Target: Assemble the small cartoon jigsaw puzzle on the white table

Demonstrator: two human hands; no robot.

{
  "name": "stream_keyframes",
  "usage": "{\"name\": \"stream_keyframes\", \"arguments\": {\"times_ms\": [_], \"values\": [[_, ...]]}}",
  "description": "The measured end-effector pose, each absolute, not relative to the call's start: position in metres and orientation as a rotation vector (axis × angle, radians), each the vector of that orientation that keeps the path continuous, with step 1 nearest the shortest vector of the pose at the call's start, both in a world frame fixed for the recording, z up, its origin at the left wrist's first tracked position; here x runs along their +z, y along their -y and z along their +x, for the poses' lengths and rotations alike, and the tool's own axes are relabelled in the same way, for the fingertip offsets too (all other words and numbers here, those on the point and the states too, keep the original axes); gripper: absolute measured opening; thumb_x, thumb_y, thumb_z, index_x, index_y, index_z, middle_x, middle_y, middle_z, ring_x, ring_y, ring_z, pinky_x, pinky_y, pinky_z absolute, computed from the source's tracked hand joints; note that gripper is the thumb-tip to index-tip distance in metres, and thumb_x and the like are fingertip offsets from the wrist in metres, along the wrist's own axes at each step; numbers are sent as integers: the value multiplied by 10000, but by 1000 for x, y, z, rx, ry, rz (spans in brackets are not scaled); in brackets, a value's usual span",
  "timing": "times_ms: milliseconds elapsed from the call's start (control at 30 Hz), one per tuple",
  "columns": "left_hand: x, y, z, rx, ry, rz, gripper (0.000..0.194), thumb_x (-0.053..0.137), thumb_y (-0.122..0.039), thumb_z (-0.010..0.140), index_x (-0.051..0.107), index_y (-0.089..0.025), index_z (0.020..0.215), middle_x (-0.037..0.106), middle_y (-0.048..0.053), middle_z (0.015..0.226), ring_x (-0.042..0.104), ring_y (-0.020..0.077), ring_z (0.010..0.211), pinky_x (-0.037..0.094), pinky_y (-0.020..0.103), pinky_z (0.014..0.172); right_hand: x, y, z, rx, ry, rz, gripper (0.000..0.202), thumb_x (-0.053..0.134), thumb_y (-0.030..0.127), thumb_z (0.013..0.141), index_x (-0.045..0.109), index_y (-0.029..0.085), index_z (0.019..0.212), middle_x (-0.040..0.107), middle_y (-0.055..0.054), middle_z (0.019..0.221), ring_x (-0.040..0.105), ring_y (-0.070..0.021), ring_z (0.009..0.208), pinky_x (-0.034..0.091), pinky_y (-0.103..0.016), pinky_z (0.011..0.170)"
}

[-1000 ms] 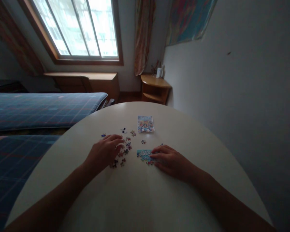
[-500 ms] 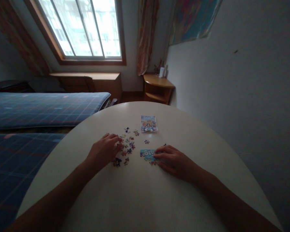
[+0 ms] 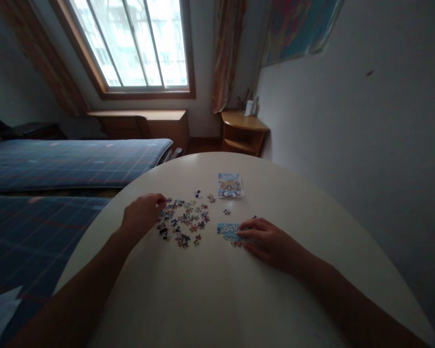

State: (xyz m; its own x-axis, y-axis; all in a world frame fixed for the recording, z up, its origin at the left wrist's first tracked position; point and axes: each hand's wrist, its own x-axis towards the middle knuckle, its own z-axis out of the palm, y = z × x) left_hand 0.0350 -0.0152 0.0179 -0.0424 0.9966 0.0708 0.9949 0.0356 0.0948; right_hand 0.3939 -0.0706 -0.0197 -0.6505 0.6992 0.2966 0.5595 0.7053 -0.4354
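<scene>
My left hand point(image 3: 142, 213) is at the upper left edge of a spread of loose jigsaw puzzle pieces point(image 3: 184, 217). Its thumb and fingers are curled together in a pinch, and whatever lies between the tips is too small to make out. On the right, my right hand point(image 3: 266, 241) rests with its fingers laid out over a partly joined blue puzzle section point(image 3: 229, 231). White lettering shows on that section; its right part is hidden beneath the fingers. One single piece point(image 3: 226, 211) lies just above it, and another point(image 3: 254, 217) peeks out behind the right hand.
A printed picture sheet or packet point(image 3: 230, 185) lies at the back of the round cream table point(image 3: 210, 295). Beds with blue plaid covers point(image 3: 76, 164) stand to the left. Beyond the table are a wooden corner shelf point(image 3: 244, 121), a desk point(image 3: 166, 116) and a window.
My left hand has moved left from over the loose pieces to their outer edge, uncovering more of them. The right hand stays on the joined section. The view has shifted slightly.
</scene>
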Motion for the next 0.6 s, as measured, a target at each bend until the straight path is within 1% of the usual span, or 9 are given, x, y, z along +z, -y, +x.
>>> {"name": "stream_keyframes", "arguments": {"times_ms": [133,333,433,600], "values": [[13,9,25,167,-2281,2132,293,452,-330,922,725,-241,981,740,85,1072,686,285,955,506,337,741,-22,70,395,412,2469,-966,290,582,222,920,654,235,1200,647,-116,1190,620,-217,1071,532,-420,942],[8,4,19,213,-2266,2097,286,455,-304,913,722,-235,989,742,96,1071,688,278,944,502,338,752,-22,70,396,396,2462,-965,299,582,224,917,658,248,1206,653,-115,1186,630,-221,1060,533,-420,941],[9,4,24,272,-2129,2146,259,502,-333,901,718,-232,1002,749,74,1034,691,253,898,500,329,765,-22,69,396,398,2464,-974,303,584,225,918,654,252,1212,647,-111,1196,626,-218,1070,534,-412,943],[10,8,30,356,-1788,2249,240,535,-352,890,713,-219,980,755,25,954,685,175,811,506,251,736,-23,69,396,410,2463,-976,304,590,222,915,653,246,1211,641,-114,1204,624,-220,1078,535,-416,946]]}}
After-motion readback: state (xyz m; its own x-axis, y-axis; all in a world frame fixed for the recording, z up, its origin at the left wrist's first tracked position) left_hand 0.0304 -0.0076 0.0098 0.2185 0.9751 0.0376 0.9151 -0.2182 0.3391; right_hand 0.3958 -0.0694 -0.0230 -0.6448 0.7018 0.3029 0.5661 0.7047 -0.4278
